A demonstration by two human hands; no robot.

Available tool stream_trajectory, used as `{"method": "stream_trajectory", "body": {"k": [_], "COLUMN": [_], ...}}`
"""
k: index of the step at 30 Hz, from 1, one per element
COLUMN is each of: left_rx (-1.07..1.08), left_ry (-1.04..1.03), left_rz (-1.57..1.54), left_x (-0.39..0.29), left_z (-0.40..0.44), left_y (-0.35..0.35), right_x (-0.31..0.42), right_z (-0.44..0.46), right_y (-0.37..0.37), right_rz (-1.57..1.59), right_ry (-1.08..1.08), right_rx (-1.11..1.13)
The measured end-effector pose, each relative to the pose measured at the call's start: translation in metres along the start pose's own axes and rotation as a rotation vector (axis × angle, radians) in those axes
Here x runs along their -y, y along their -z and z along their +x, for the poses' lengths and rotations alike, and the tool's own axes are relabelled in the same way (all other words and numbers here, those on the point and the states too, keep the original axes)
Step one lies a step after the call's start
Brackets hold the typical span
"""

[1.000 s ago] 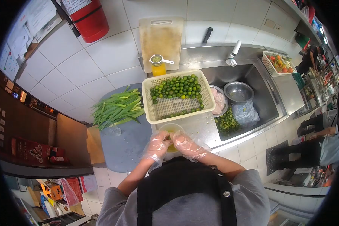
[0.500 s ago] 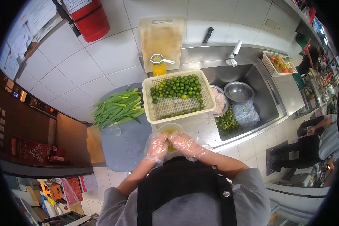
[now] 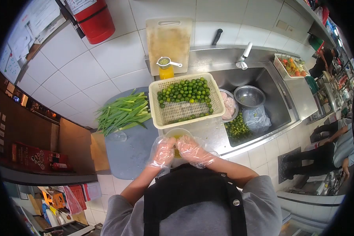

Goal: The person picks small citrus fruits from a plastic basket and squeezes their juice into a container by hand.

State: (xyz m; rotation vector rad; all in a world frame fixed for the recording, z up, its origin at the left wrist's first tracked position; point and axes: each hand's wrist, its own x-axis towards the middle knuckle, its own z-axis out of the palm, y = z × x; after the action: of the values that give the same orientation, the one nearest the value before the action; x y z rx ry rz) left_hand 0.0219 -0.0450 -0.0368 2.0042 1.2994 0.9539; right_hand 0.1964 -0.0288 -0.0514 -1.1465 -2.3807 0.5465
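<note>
Both hands wear loose clear plastic gloves. My left hand [image 3: 163, 151] and my right hand [image 3: 191, 149] meet over a round plastic tub [image 3: 178, 131] with yellowish liquid in it. The fingers of each hand are curled and pressed together; what they hold, if anything, is hidden. Just beyond the tub stands a cream plastic basket [image 3: 155, 115] with many small green citrus fruits [image 3: 187, 90], most of them at its far side. Cut green fruit halves [image 3: 238, 129] lie heaped in the near left corner of the sink.
Long green leaves [image 3: 124, 112] lie on a grey board [image 3: 131, 157] at left. A strainer [image 3: 164, 61] rests on a jar of yellow liquid [image 3: 166, 72]. The sink [image 3: 259, 74] holds metal bowls [image 3: 251, 96] and a plastic bag [image 3: 257, 120]. Another person [image 3: 338, 145] stands at right.
My hands have shifted slightly and stay close together over the tub, the right hand turning a little. At right, the other person's arm has moved. The basket and sink contents look the same.
</note>
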Motion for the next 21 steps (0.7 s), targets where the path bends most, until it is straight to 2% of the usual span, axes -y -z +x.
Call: {"method": "stream_trajectory", "body": {"k": [1, 5, 7, 8, 10, 11, 13, 17, 19, 21], "left_rx": [0.022, 0.019, -0.028, -0.027, -0.025, -0.023, -0.145, -0.060, -0.133, -0.099], "left_ry": [-0.064, -0.083, 0.315, 0.313, 0.102, 0.101, 0.208, 0.335, -0.028, -0.039], "left_rz": [0.163, 0.128, -0.225, -0.224, 0.099, 0.099, -0.225, -0.217, 0.270, 0.273], "left_x": [0.006, 0.015, 0.020, 0.015, 0.003, 0.001, -0.003, -0.016, -0.006, 0.005], "left_z": [-0.001, -0.003, -0.005, -0.002, 0.007, 0.009, 0.012, 0.015, 0.009, 0.004], "left_y": [-0.002, -0.010, -0.019, -0.015, -0.004, -0.004, -0.003, 0.009, 0.004, -0.001], "right_x": [-0.002, -0.008, -0.014, -0.016, -0.020, -0.019, -0.018, -0.003, -0.006, -0.002], "right_z": [0.000, 0.004, 0.005, 0.005, 0.005, 0.006, 0.008, 0.011, 0.008, 0.009], "right_y": [-0.002, -0.002, -0.001, -0.001, -0.002, -0.001, 0.002, 0.016, 0.006, 0.016], "right_rz": [-0.063, -0.048, 0.117, 0.117, 0.232, 0.233, 0.351, 0.347, 0.172, 0.199], "right_ry": [0.066, 0.119, 0.029, 0.029, -0.019, -0.021, -0.067, 0.011, 0.046, 0.010], "right_rx": [-0.032, -0.019, 0.043, 0.041, -0.091, -0.092, -0.129, -0.118, -0.101, -0.020]}}
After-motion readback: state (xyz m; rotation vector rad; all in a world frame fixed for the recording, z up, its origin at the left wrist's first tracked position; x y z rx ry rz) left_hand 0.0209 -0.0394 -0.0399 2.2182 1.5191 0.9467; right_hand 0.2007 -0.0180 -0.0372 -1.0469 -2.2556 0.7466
